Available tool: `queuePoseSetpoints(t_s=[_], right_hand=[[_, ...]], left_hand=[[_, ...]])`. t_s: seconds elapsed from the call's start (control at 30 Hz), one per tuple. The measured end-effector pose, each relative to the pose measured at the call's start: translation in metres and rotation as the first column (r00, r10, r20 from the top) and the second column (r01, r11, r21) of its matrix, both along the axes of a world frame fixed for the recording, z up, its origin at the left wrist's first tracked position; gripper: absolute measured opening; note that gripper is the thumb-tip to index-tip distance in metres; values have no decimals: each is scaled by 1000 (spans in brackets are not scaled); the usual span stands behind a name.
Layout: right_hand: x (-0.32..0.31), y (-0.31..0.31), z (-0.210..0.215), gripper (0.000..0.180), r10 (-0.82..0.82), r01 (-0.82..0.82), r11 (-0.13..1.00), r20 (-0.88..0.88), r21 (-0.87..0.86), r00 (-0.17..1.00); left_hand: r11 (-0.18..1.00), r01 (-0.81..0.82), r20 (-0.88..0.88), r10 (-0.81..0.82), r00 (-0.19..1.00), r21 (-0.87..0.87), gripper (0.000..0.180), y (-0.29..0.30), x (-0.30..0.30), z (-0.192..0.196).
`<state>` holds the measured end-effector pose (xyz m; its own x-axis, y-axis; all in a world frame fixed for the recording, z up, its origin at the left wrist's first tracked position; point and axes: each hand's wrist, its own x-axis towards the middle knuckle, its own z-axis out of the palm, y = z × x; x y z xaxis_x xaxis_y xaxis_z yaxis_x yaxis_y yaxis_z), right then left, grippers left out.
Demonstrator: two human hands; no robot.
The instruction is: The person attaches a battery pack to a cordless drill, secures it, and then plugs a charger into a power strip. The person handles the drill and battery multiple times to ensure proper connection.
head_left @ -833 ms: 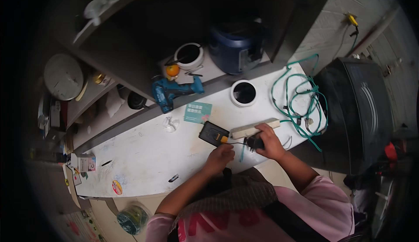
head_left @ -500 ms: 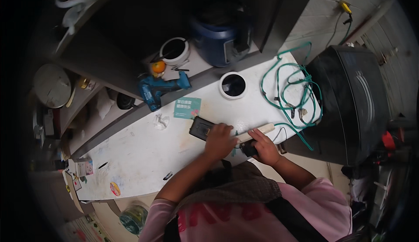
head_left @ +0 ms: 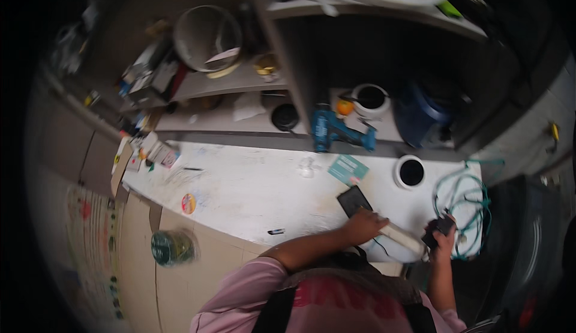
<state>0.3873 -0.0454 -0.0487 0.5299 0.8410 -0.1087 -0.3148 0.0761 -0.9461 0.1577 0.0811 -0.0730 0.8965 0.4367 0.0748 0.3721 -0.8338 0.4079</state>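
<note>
My left hand [head_left: 364,225] is closed around the left end of a long off-white power strip [head_left: 403,237], over the white worktop. Right beside its fingers lies a flat black box [head_left: 354,200], which looks like a battery charger. At the strip's other end, my right hand [head_left: 444,244] grips a small black block [head_left: 435,231], seemingly a power-tool battery. A thin black cord [head_left: 383,249] hangs below the strip. What the left fingertips press on is partly hidden.
On the worktop [head_left: 240,183] are a green card [head_left: 348,170], a white pot [head_left: 410,172] and coiled green cable [head_left: 462,198]. A teal cordless drill [head_left: 336,130] rests at the shelf edge, near an orange [head_left: 344,107]. A large dark appliance [head_left: 534,237] stands right.
The view has turned left, so the scene sits further right. My right hand has come off the power strip and moved right, holding the black block. My left hand stays at the strip's left end.
</note>
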Motion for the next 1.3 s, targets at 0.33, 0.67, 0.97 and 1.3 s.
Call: queuePoseSetpoints(t_s=[0.33, 0.67, 0.97, 1.3], right_hand=[[-8, 16, 45, 63, 462, -153, 879, 730, -451, 504], [-6, 25, 30, 73, 531, -160, 841, 736, -516, 420], [22, 15, -3, 76, 605, -290, 788, 773, -544, 193], [2, 20, 38, 73, 625, -220, 777, 683, -590, 378]], left_hand=[[952, -52, 394, -75, 916, 302, 42, 19, -8, -8], [978, -155, 389, 90, 917, 140, 35, 29, -16, -2], [995, -38, 338, 7, 941, 87, 32, 25, -9, -13], [984, 46, 330, 15, 944, -174, 44, 24, -6, -5]])
